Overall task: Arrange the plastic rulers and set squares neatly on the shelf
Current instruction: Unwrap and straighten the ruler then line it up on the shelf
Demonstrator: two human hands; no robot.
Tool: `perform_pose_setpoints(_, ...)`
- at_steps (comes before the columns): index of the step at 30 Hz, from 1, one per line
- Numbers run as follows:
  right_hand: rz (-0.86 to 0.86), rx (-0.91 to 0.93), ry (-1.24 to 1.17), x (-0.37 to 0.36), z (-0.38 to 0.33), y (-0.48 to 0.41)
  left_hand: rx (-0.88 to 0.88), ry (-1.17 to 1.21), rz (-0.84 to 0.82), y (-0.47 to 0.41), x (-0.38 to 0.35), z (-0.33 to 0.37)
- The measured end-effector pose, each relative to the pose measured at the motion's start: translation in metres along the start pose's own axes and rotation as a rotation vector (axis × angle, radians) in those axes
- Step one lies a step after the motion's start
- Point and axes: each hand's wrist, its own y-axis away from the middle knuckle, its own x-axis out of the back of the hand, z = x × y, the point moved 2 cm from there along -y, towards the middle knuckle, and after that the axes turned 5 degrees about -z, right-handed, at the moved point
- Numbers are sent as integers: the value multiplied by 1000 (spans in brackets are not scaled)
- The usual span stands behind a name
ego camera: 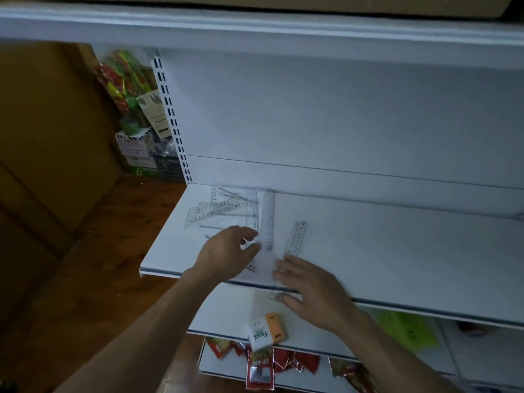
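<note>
Several clear plastic set squares lie overlapped at the back left of the white shelf. A long clear ruler lies lengthwise beside them, and a shorter clear ruler lies tilted to its right. My left hand rests on the shelf with its fingertips curled at the near end of the long ruler. My right hand lies flat at the shelf's front edge, fingertips touching the near end of the short ruler. A clear piece pokes out under its thumb, past the edge.
The shelf below holds a white and orange tissue pack and a green packet. Red snack packets sit lower still. Left of the shelving are a brown wooden floor, boxes and colourful bags. Another shelf hangs above.
</note>
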Motion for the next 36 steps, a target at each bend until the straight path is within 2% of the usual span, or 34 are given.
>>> perform_pose_setpoints(4, 131, -14, -61, 13, -4, -1, -3, 81, -28, 3, -3, -8)
perform_pose_setpoints(7, 322, -74, -164, 31, -6, -10, 11, 175, -55, 10, -2, -10)
perform_pose_setpoints(10, 501, -209, -408, 50, -11, -17, -8, 254, -55, 15, 3, -12)
perform_pose_setpoints(14, 597, -300, -959, 63, -26, -23, 12, 521, -54, 17, 11, -6)
perform_pose_setpoints(16, 605, -300, -1116, 66, -34, -23, 82, 849, -52, 19, 16, -2)
perform_pose_setpoints(18, 593, -277, -1196, 68, -41, -23, 150, 1192, -138, 21, 19, 2)
perform_pose_setpoints(21, 547, -253, -1224, 69, -51, -23, 135, 1418, -216, 23, 23, 7)
perform_pose_setpoints(28, 338, -385, -1449, 62, -56, -16, 133, 1702, -56, 29, 33, 4)
perform_pose_setpoints(31, 334, -442, -1563, 60, -62, -17, 89, 1721, -44, 34, 35, 3)
perform_pose_setpoints(36, 424, -606, -1349, 62, -67, -22, 33, 1646, 38, 39, 33, 1)
